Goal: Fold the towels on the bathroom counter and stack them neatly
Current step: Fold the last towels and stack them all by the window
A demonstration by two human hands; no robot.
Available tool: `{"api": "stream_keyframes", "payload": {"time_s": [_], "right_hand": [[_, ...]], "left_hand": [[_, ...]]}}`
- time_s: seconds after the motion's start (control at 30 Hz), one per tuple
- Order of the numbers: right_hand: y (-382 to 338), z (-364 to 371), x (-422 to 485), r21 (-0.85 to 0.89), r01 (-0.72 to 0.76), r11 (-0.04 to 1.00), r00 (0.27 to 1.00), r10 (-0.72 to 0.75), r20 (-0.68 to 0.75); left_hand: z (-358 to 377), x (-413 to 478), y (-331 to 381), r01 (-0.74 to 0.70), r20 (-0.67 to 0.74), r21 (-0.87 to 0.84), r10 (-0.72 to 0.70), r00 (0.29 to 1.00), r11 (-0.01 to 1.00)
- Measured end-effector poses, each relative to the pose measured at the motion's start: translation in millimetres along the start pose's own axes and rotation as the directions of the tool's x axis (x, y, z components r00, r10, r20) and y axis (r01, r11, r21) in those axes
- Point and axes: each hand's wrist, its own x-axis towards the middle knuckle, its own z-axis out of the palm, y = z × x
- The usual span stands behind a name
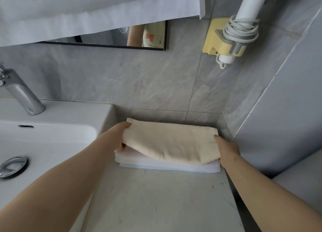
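Two hands (120, 135) (226, 150) grip one cream towel (170, 141) (folded).

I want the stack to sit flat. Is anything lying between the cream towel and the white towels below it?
Nothing visible does: the cream towel sags straight onto the white towels, with only the left hand and right hand gripping its ends.

A white sink (78, 110) is sitting at nine o'clock, a chrome faucet (19, 92) standing on its back rim and a drain plug (13, 166) lying in its bowl. At eleven a white sheet (87, 10) is hanging over most of a mirror (104, 38). At one a hair dryer (250, 6) is resting in a yellow wall holder (211, 36), its cord (240, 31) wound round it.
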Motion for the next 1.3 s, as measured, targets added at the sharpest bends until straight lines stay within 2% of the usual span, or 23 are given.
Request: {"api": "stream_keyframes", "payload": {"time_s": [0.1, 0.27, 0.43, 0.53, 0.6, 0.7, 0.83, 1.1, 1.3], "right_hand": [[-1.8, 2.2, 0.2, -0.026, -0.024, 0.999, 0.998, 0.026, 0.062], [-9.0, 2.3, -5.0, -0.194, 0.091, 0.977, 0.990, -0.066, 0.128], [-20.0, -0.7, -18.0, -0.219, 0.199, 0.955, 0.967, -0.155, 0.203], [-31.8, -4.6, -34.2, -0.171, 0.205, 0.964, 0.952, -0.156, 0.265], [-38.8, -6.3, -46.5, -0.202, 0.234, 0.951, 0.943, -0.172, 0.286], [-45.7, -8.1, -65.4, -0.228, 0.289, 0.930, 0.927, -0.212, 0.310], [-55.5, -11.9, -95.2, -0.156, 0.318, 0.935, 0.894, -0.242, 0.377], [-69.9, -5.9, -155.1, -0.073, 0.396, 0.915, 0.794, -0.301, 0.528], [-70.7, 25.2, -209.4, -0.047, 0.430, 0.902, 0.712, -0.307, 0.632]], "left_hand": [[3.0, 4.7, -1.9, -0.093, 0.005, 0.229, 0.095, 0.995, 0.969], [8.3, 10.4, 1.6, -0.283, 0.030, 0.514, 0.313, 0.949, 0.810], [7.5, -1.9, 10.5, -0.368, 0.056, 0.646, 0.439, 0.897, 0.668], [5.5, -22.2, 16.0, -0.470, 0.130, 0.705, 0.555, 0.822, 0.531], [3.9, -35.7, 18.9, -0.509, 0.140, 0.718, 0.618, 0.773, 0.474], [-4.6, -57.5, 21.1, -0.541, 0.129, 0.717, 0.679, 0.722, 0.439], [-26.8, -81.4, 22.3, -0.574, 0.132, 0.702, 0.714, 0.687, 0.422], [-92.3, -127.8, 11.8, -0.559, 0.059, 0.725, 0.773, 0.632, 0.403], [-158.1, -161.1, 6.9, -0.520, -0.051, 0.754, 0.826, 0.562, 0.401]]}}
